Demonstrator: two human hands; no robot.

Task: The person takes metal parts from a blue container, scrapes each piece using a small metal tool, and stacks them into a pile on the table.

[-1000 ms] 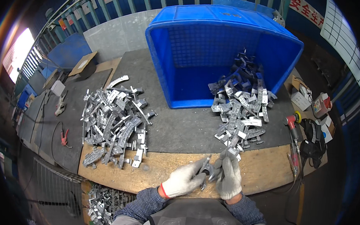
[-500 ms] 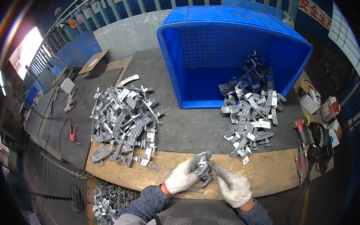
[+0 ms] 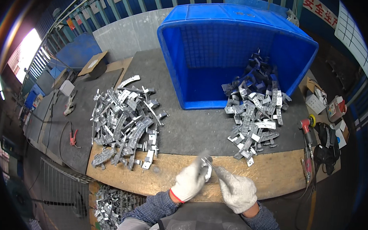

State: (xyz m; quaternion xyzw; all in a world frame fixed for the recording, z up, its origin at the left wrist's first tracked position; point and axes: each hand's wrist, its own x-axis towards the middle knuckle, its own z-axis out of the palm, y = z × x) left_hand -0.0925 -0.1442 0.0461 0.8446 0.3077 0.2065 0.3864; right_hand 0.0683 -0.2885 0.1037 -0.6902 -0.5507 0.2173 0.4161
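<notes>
Over the wooden front strip of the workbench, my left hand [image 3: 188, 183], in a white knit glove with a red cuff edge, is closed around a small grey metal casting [image 3: 208, 173]. The casting is partly covered by the fingers and its upper part is smeared by motion. My right hand [image 3: 237, 193], in a similar glove, is closed with its fingertips pointing at the casting. Something thin and dark shows between those fingertips and the part; I cannot make out what it is.
Piles of curved metal castings lie at left [image 3: 126, 125] and right [image 3: 253, 130]. The right pile spills from a blue plastic crate [image 3: 200, 106] tipped on its side. An air grinder [image 3: 306, 127] lies far right, a red air gun [image 3: 73, 138] left. More castings [image 3: 110, 206] sit below the bench.
My left hand has turned the casting, and its fingertips and the part now blur. The right hand stays close beside it. The whole view has shifted slightly.
</notes>
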